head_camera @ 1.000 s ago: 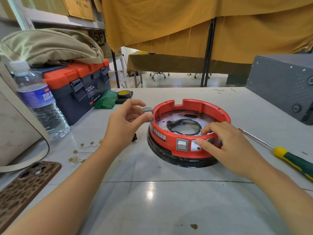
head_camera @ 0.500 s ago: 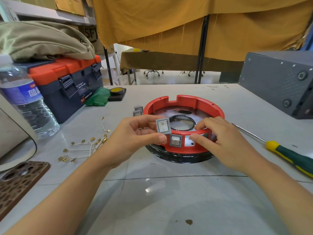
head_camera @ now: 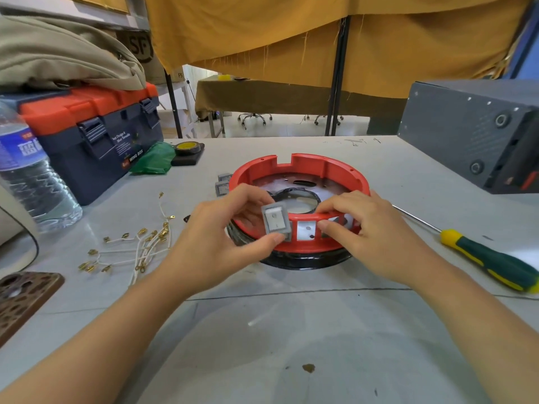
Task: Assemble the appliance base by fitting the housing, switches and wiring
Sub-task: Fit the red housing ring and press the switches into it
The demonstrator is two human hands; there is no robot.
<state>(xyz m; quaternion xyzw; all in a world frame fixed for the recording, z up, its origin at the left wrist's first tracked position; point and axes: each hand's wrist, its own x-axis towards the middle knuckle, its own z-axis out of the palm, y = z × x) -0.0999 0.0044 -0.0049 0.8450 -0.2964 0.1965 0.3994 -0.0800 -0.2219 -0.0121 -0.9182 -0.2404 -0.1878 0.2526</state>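
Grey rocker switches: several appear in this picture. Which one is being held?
The switch pinched in the left hand at the red housing's front wall; the two spare switches lie untouched on the table behind.

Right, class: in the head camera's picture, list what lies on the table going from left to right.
Phone case → water bottle → toolbox → white wires → left hand pinching a grey switch → red housing → right hand → screwdriver.

Grey rocker switch between left hand fingers at red housing, right hand on rim.
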